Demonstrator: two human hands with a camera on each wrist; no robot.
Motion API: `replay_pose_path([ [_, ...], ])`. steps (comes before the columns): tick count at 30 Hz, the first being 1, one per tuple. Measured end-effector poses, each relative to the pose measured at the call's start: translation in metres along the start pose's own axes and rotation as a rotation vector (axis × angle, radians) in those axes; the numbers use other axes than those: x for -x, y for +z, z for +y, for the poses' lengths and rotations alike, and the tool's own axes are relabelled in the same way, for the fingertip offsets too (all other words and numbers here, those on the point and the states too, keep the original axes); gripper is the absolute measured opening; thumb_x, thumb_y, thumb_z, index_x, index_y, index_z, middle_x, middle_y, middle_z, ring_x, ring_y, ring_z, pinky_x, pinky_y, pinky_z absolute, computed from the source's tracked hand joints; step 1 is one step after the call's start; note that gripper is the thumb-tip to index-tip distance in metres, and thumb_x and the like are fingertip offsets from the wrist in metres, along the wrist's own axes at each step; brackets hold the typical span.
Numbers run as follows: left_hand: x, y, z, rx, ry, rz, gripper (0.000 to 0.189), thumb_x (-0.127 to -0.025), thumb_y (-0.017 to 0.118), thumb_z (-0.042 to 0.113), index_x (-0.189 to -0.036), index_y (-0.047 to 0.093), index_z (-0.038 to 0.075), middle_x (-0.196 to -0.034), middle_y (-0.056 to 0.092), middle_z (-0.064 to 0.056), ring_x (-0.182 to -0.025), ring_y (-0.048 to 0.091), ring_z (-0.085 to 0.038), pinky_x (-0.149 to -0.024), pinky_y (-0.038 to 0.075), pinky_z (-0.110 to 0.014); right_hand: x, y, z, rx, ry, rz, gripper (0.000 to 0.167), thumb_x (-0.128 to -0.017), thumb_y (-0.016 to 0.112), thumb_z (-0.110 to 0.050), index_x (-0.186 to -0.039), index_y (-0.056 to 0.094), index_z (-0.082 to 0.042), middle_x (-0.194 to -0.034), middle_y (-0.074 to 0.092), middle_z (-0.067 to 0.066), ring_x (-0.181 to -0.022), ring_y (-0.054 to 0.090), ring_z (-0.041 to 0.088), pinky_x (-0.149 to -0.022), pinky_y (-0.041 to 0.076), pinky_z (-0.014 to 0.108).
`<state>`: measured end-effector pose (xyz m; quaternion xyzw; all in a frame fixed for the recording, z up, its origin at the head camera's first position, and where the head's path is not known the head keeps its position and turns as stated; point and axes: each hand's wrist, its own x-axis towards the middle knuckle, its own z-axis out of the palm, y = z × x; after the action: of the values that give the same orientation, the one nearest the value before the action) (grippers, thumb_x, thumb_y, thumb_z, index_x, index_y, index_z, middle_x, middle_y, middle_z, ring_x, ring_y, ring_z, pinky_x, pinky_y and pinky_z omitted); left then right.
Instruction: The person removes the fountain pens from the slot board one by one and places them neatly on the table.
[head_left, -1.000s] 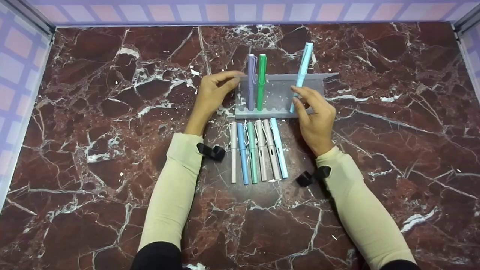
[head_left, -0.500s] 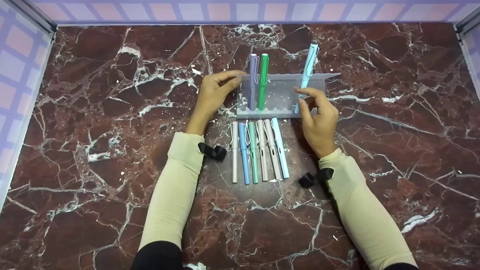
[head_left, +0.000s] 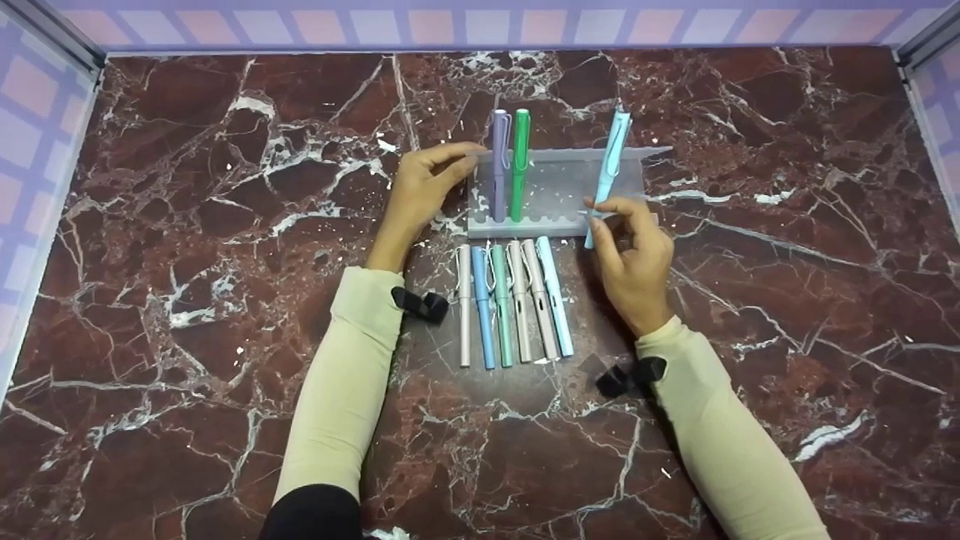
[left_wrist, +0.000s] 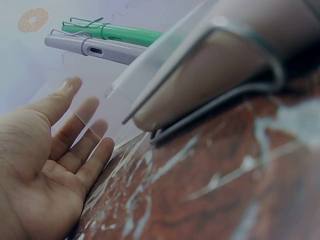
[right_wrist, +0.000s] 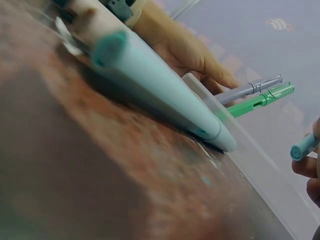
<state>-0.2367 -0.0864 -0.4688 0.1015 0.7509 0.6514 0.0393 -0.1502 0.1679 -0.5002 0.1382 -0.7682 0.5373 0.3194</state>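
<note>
A clear plastic pen stand (head_left: 562, 187) holds an upright purple pen (head_left: 499, 169) and a green pen (head_left: 520, 169) near its left end. My left hand (head_left: 427, 184) pinches the stand's left edge, thumb on one side and fingers (left_wrist: 82, 122) showing through the plastic. Near the right end, my right hand (head_left: 636, 247) pinches a light blue pen (head_left: 613, 154) between thumb and fingers, low on its barrel. That pen leans slightly right, clip on the right side, its lower end overlapping the stand's front ledge. Its round end (right_wrist: 301, 151) shows in the right wrist view.
In front of the stand several capped pens lie side by side: a grey pen (head_left: 465, 307), a blue pen (head_left: 484, 307), a teal pen (head_left: 502, 307), more greyish ones and a light blue one (head_left: 555, 300). Patterned panels (head_left: 480, 26) border the marbled table (head_left: 225, 420).
My right hand has brought the light blue pen slightly right, then down towards me, so its lower end now reaches past the ledge. My left hand keeps its hold on the stand.
</note>
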Motion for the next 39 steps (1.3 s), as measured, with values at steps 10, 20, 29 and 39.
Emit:
replay_pose_path([
  [10, 0.000, 0.001, 0.000, 0.020, -0.003, -0.005, 0.020, -0.098, 0.064, 0.009, -0.115, 0.072, 0.002, -0.119, 0.072, -0.014, -0.106, 0.066, -0.034, -0.081, 0.054, -0.027, 0.027, -0.006, -0.018, -0.040, 0.047, -0.038, 0.012, -0.087, 0.067, 0.012, -0.098, 0.062, 0.010, -0.088, 0.072, 0.022, -0.058, 0.053, 0.012, -0.051, 0.044, 0.017],
  [20, -0.009, -0.001, -0.026, 0.037, 0.004, 0.007, 0.021, -0.097, 0.068, 0.017, -0.114, 0.074, 0.008, -0.119, 0.073, -0.009, -0.086, 0.066, -0.024, -0.064, 0.051, -0.023, 0.064, -0.028, -0.044, -0.096, 0.123, -0.065, 0.014, -0.084, 0.065, 0.019, -0.096, 0.061, 0.013, -0.096, 0.072, 0.029, -0.069, 0.067, 0.019, -0.060, 0.056, 0.020],
  [29, -0.010, -0.002, -0.024, 0.040, 0.008, -0.017, 0.021, -0.097, 0.067, 0.018, -0.114, 0.074, 0.009, -0.118, 0.073, -0.009, -0.100, 0.068, -0.026, -0.078, 0.055, -0.027, 0.070, -0.031, -0.047, -0.063, 0.161, -0.080, 0.017, -0.085, 0.067, 0.017, -0.099, 0.059, 0.011, -0.097, 0.074, 0.023, -0.064, 0.063, 0.011, -0.057, 0.052, 0.018],
  [39, -0.010, -0.002, -0.022, 0.004, -0.030, -0.004, 0.022, -0.096, 0.069, 0.022, -0.115, 0.075, 0.012, -0.122, 0.072, -0.005, -0.097, 0.066, -0.024, -0.077, 0.055, -0.027, 0.069, -0.031, -0.047, -0.043, 0.224, -0.088, 0.040, -0.083, 0.073, 0.013, -0.120, 0.059, 0.010, -0.095, 0.074, 0.022, -0.071, 0.066, 0.008, -0.059, 0.054, 0.018],
])
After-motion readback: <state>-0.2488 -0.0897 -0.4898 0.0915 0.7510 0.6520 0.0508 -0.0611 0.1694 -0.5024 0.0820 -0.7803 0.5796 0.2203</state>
